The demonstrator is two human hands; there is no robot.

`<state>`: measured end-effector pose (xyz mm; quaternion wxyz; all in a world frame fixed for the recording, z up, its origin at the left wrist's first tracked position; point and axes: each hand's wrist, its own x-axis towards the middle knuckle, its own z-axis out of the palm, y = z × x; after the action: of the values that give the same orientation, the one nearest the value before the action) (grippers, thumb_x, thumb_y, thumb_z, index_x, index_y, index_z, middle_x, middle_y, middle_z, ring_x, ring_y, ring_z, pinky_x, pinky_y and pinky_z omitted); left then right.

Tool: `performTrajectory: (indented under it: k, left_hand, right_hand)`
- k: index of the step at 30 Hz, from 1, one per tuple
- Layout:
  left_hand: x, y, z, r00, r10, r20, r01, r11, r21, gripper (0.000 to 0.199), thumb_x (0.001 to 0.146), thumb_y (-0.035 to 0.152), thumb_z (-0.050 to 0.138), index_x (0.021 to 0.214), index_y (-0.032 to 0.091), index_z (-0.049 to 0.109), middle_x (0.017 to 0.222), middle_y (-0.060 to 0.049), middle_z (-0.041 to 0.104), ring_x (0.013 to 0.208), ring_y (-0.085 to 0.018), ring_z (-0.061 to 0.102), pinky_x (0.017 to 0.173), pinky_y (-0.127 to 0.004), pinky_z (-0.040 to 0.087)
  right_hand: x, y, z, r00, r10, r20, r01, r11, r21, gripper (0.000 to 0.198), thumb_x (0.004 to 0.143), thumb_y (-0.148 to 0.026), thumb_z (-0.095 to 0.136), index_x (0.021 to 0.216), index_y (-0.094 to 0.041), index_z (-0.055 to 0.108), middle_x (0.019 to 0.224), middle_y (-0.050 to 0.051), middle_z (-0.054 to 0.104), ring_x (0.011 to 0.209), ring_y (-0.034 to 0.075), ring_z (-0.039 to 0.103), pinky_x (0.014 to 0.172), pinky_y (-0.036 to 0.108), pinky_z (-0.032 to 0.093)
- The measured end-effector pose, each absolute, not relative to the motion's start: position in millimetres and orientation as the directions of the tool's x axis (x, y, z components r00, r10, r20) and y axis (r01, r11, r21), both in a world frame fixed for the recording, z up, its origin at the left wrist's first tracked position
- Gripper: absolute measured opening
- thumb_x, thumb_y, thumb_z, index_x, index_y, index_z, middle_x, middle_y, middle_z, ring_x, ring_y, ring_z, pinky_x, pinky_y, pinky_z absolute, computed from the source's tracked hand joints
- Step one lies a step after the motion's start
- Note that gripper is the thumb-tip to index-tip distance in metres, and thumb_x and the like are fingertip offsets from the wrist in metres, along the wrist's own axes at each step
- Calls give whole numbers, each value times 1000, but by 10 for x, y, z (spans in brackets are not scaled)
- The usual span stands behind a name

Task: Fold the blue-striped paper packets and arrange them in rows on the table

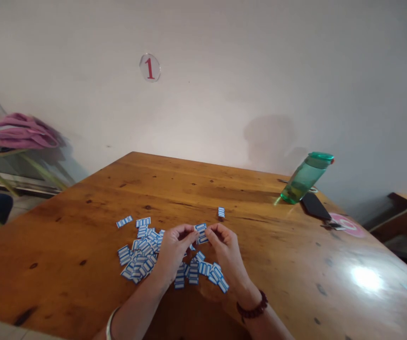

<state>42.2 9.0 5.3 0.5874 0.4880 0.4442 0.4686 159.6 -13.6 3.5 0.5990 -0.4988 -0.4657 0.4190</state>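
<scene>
At 11 o'clock we see a round sign (149, 67) with a red 1 on the wall (224, 71), and at 9 o'clock a pink cloth (21, 132) heaped on a yellow-legged stand (44, 171). Around 3 o'clock on the wooden table (189, 189) we have a green bottle (307, 177), a flat black object (315, 206) and a pink disc (354, 228)

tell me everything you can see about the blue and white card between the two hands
The blue-and-white card is small, apparently paper, with white bars edged in blue, one above another. The left hand pinches its left side, the right hand its right, holding it above the table near similar loose pieces. Its side edges are partly hidden; any writing is too small to read.
</scene>
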Motion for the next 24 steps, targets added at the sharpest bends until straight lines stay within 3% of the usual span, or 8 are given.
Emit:
performTrajectory:
  k: [4, 6, 9, 11, 13, 18, 24]
  left_hand:
    - [425, 99, 23, 130, 991, -25, -92, 37, 995, 17, 62, 31, 64, 61, 14, 61, 49, 3, 55, 41, -8, 46, 37, -17, 34]
    - [418, 114, 15, 120, 993, 4, -40, 1, 999, 15, 63, 30, 63, 63, 15, 62, 52, 3, 58, 44, -9, 49, 40, -19, 37]
    - [392, 151, -8, 80, 992, 99, 111, -108, 988, 14, 66, 25, 59, 74, 17, 65, 70, -2, 67, 65, -17, 60, 57, -25, 46]
    - [375, 176, -52, 40, 980, 193, 242, -197, 950, 17, 67, 21, 56, 81, 18, 65, 84, -5, 69, 82, -21, 61, 73, -32, 47]
    - [371, 190, -128, 31, 960, 277, 362, -269, 892, 23, 69, 18, 53, 89, 19, 64, 94, -6, 68, 93, -21, 59, 85, -37, 43]
    - [408, 171, -361, 175, 924, 341, 556, -379, 740, 39, 74, 11, 41, 110, 17, 55, 118, -10, 57, 116, -21, 46, 99, -42, 33]
    - [440, 131, -465, 313, 921, 234, 670, -388, 633, 50, 73, 6, 34, 122, 10, 42, 131, -17, 45, 126, -23, 31, 104, -46, 23]
  right_hand:
    - [1567, -135, 16, 123, 989, 80, -129, 96, -987, 18, 70, -34, 59, 68, -16, 57, 60, -2, 55, 53, 10, 47, 51, 22, 37]
    - [1595, -109, -5, 116, 989, 89, -86, 99, -991, 18, 70, -33, 59, 67, -16, 55, 56, -3, 52, 48, 10, 43, 47, 21, 34]
    - [1714, -51, -36, 183, 954, 239, 263, 187, -946, 16, 74, -30, 55, 65, -18, 54, 55, -3, 50, 49, 10, 42, 48, 22, 31]
    - [1808, -21, -57, 165, 925, 343, 570, 194, -798, 14, 77, -24, 51, 65, -18, 55, 59, -2, 52, 54, 12, 45, 52, 23, 32]
    - [1872, -9, -78, 85, 928, 364, 756, 177, -630, 13, 78, -16, 47, 68, -19, 56, 65, 0, 55, 59, 13, 48, 56, 24, 32]
    - [1854, -6, -115, -42, 964, 263, 897, 152, -415, 15, 81, -12, 44, 76, -20, 56, 77, 4, 59, 69, 15, 55, 60, 23, 33]
    - [1810, 36, -159, -82, 979, 185, 925, 144, -352, 14, 80, -10, 45, 79, -19, 56, 79, 4, 59, 72, 16, 56, 61, 24, 35]
